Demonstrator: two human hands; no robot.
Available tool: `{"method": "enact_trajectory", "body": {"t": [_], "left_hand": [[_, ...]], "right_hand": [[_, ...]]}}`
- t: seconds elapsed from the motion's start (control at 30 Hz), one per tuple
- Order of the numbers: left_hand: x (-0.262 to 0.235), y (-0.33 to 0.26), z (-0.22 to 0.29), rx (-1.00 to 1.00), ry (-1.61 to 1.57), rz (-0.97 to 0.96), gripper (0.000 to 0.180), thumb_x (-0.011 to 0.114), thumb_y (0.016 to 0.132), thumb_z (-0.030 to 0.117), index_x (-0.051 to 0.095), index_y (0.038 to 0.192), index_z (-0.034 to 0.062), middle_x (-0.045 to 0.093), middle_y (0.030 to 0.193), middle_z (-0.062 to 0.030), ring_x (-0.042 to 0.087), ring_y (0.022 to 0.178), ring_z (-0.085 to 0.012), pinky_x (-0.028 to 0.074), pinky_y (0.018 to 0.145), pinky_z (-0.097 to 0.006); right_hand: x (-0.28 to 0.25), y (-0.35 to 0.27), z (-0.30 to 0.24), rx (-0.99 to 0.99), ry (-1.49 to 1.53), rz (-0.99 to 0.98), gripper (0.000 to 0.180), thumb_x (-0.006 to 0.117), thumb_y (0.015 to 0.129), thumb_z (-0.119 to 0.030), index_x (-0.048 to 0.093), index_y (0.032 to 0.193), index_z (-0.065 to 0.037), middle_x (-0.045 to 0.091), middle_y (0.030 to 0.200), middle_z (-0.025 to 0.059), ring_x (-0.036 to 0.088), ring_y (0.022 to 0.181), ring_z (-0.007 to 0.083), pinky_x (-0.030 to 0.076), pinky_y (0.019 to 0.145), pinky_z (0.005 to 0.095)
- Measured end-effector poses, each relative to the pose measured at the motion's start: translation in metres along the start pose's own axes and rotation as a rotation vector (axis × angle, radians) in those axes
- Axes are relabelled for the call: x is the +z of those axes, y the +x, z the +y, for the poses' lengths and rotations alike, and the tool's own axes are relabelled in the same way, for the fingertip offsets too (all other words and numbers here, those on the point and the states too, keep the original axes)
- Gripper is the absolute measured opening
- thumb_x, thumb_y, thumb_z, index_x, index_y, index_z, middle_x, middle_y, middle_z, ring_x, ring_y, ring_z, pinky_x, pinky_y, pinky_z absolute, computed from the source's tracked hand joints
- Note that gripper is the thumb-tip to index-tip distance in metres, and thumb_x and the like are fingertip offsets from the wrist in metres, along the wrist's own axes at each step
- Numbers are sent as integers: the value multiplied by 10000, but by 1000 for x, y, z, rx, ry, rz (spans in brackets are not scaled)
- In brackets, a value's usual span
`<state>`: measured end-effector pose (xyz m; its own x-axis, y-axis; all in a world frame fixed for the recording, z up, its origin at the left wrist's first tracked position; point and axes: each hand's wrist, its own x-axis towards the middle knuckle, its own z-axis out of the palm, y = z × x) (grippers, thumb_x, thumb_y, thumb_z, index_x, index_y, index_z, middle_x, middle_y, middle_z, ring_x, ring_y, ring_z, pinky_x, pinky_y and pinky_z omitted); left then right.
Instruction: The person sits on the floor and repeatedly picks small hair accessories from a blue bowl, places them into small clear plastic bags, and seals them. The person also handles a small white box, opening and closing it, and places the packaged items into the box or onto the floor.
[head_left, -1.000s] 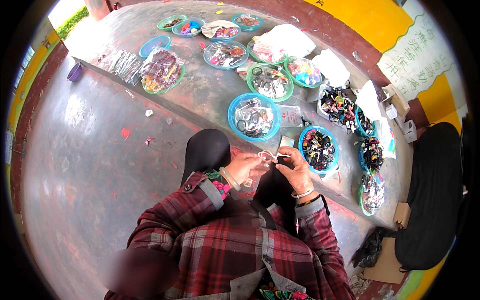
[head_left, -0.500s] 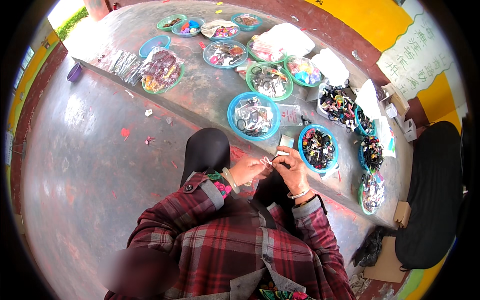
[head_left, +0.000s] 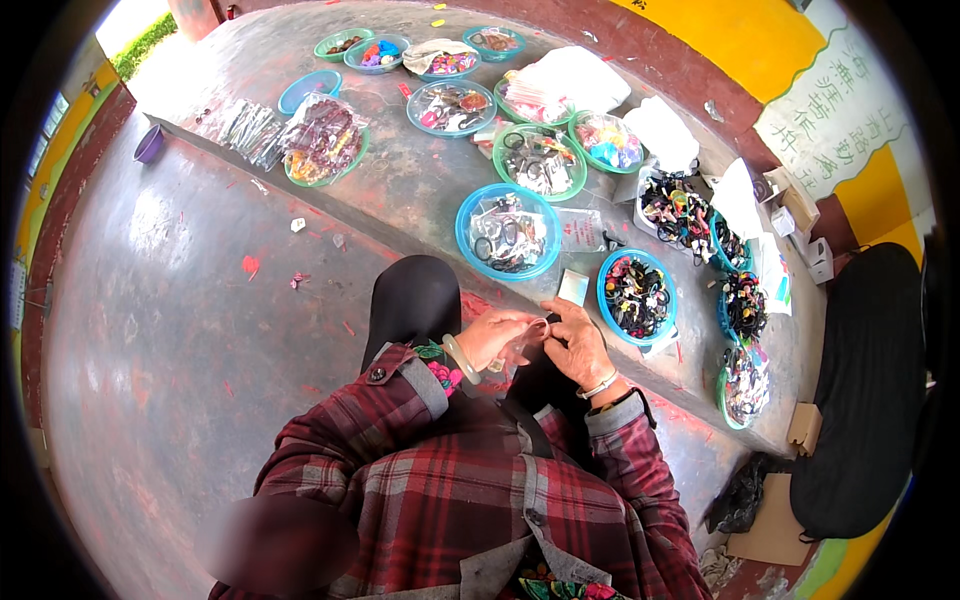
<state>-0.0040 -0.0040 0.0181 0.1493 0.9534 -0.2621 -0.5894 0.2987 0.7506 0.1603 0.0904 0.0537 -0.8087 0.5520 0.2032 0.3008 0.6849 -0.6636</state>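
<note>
One left hand (head_left: 490, 340) and one right hand (head_left: 578, 350) — two in all — two bangles (head_left: 460, 358), one purple bowl (head_left: 149, 148), four basins (head_left: 376, 71) in the farthest cluster, one black plastic bag (head_left: 745, 495); remaining basins (head_left: 462, 236) overlap, exact number unclear.

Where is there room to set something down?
The floor between the purple bowl and left knee, barring small scraps; also the ledge between the maroon bag and largest blue bowl. The ledge's right side is crowded with bowls.
</note>
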Motion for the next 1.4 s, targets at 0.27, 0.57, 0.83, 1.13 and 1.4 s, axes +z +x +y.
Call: {"method": "enact_trajectory", "body": {"t": [0.27,0.57,0.83,1.13,1.4], "left_hand": [[11,-6,10,53,55,64,376,384,932,216,458,1217,-19,531,1162,-121,524,1070,-203,537,694,-324],[4,-1,3,67,141,5,366,386,932,192,449,1227,-15,527,1168,-113,532,1048,-192,538,706,-325],[3,1,0,-8,70,-16,361,389,933,187,446,1234,-3,551,1071,-93,579,893,-163,546,697,-320],[1,1,2,7,-20,-2,373,395,927,196,433,1232,-15,551,1060,-105,577,885,-168,540,695,-312],[1,1,2,22,-93,-48,372,392,930,190,422,1232,-27,542,1099,-143,582,902,-194,530,733,-321]], "right_hand": [[-11,4,-15,162,105,106,127,654,667,-87,674,790,-61,571,1107,133,468,1121,309,370,947,380],[-11,4,-13,104,29,194,121,696,643,-86,685,764,-94,563,1110,108,453,1126,303,383,917,376],[-6,6,-17,-30,-104,72,106,648,658,-105,681,758,-93,555,1134,133,432,1154,338,359,948,399],[-14,8,-7,56,119,-7,199,688,708,-187,680,876,-80,532,1158,188,410,1173,374,342,968,406],[-10,2,-14,21,29,-98,185,706,673,-169,683,846,-107,501,1200,167,385,1196,371,320,989,413]]}}
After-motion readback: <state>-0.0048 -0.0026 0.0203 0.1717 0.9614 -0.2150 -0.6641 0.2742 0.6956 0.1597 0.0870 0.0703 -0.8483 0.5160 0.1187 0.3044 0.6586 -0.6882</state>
